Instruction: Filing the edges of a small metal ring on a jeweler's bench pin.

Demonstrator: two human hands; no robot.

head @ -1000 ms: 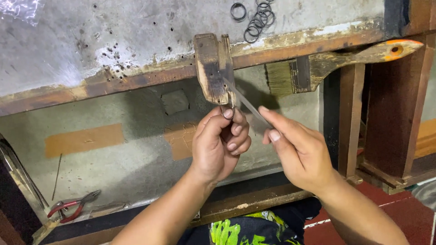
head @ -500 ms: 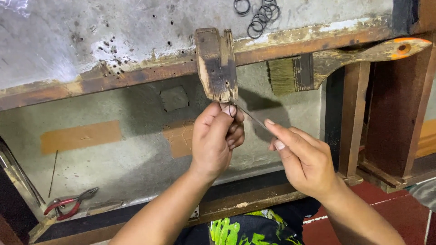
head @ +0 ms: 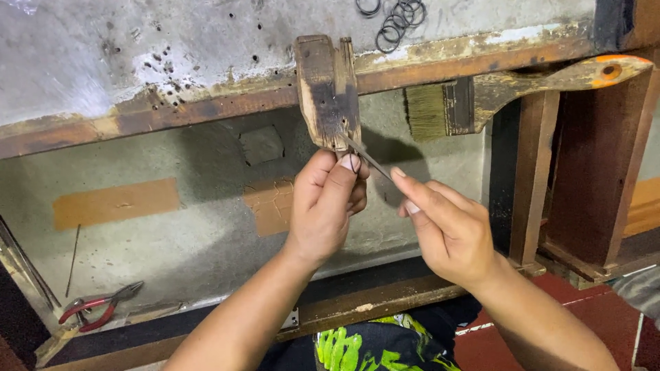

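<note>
While both hands pinch a thin file [head: 368, 156], left hand [head: 328, 206], right hand [head: 447, 230], pitted grey workbench [head: 137, 55], worn wooden block [head: 328, 93]

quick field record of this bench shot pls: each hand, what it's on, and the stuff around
left hand: fingertips pinched just below the tip of the wooden block
right hand: holds a thin metal tool, slanted up to the block's tip
wooden block: worn and darkened, juts out over the bench edge
paintbrush: lies right of the block, orange-tipped handle
metal rings: small pile on the bench top, behind the block
red-handled pliers: on the lower shelf, far left
what the left fingers pinch: too small to tell
</note>
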